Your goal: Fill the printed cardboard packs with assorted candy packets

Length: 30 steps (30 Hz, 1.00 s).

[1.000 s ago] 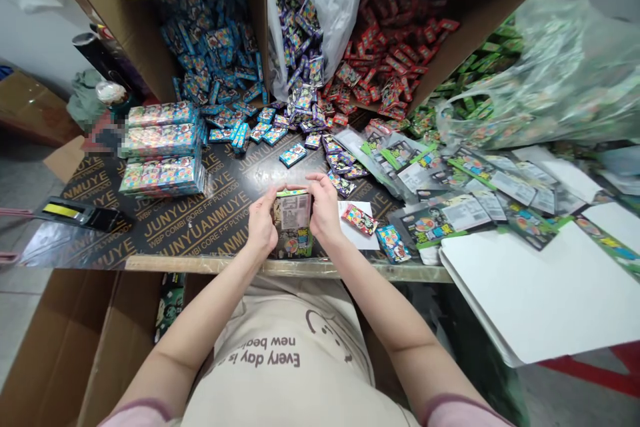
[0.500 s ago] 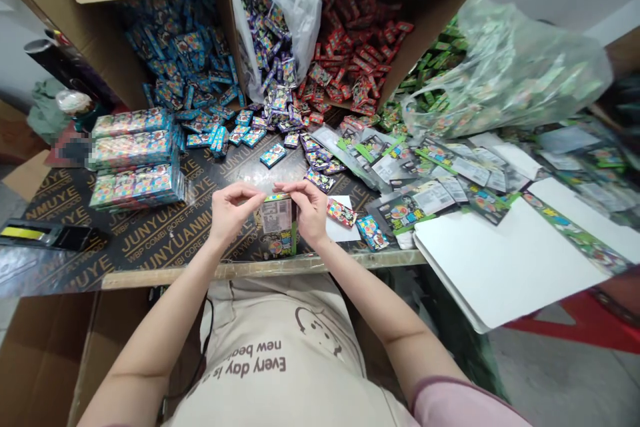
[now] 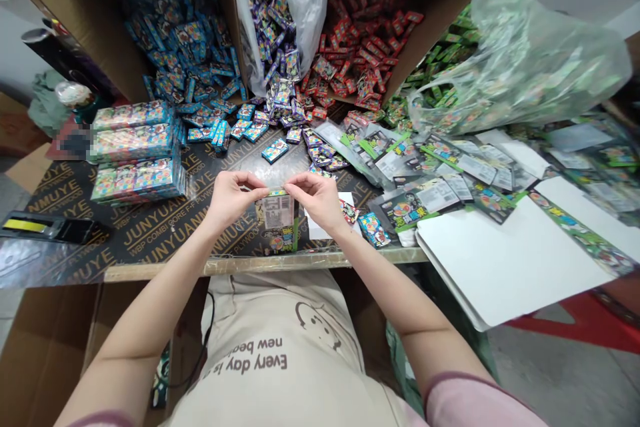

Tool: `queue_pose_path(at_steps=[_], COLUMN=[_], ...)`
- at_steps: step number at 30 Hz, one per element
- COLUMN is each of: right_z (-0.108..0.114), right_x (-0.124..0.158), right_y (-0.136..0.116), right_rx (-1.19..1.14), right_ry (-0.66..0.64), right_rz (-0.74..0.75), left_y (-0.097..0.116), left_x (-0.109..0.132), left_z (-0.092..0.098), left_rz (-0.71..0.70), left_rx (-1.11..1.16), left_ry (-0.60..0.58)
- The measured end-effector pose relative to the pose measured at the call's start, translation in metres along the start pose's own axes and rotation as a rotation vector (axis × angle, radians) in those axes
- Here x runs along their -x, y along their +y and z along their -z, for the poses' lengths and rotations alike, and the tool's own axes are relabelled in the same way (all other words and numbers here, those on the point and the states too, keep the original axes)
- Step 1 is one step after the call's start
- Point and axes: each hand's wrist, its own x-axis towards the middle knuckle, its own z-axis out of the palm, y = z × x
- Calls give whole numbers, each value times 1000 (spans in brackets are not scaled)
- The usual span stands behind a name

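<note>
Near the table's front edge, a black and green printed plastic pouch [image 3: 280,219] stands upright between my hands, a pale label panel facing me. My left hand [image 3: 231,200] pinches its top left corner between thumb and forefinger. The top right corner is pinched the same way by my right hand [image 3: 320,201]. What lies inside the pouch cannot be made out. Just right of my right hand are a small red packet [image 3: 349,211] on a white card and a small blue packet [image 3: 374,229].
Small blue boxes [image 3: 190,47], purple boxes [image 3: 273,27] and red boxes [image 3: 365,47] spill from cartons at the back. Wrapped stacks [image 3: 135,147] stand left, near a black tape dispenser [image 3: 47,228]. Flat pouches [image 3: 430,197] and white boards [image 3: 510,260] lie right.
My right hand has shifted slightly right and its fingers now pinch the pouch's top right corner. My left hand keeps its pinch. The whole view has shifted a little.
</note>
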Motion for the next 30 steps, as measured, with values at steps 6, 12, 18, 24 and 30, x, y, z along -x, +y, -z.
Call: queue_pose_path(at_steps=[6,12,18,24,30], right_z=[10,15,18,29,26], right_x=[12,12,9,18,25], right_y=[6,4,5,13,6], right_rx=[79,90,126,266,397], right_ry=[-56,-57,-69,-164,-46], right_rz=[85,65,114,433,411], left_y=[9,5,10,6,3], left_x=[17,11,17,28,28], left_z=[-2,-1,-7,-10,-15], left_rz=[-440,-196,-350,-584,-644], left_rx=[-267,-93,-264,-466,-476], left_ry=[-2,-75,-9,-10,-3])
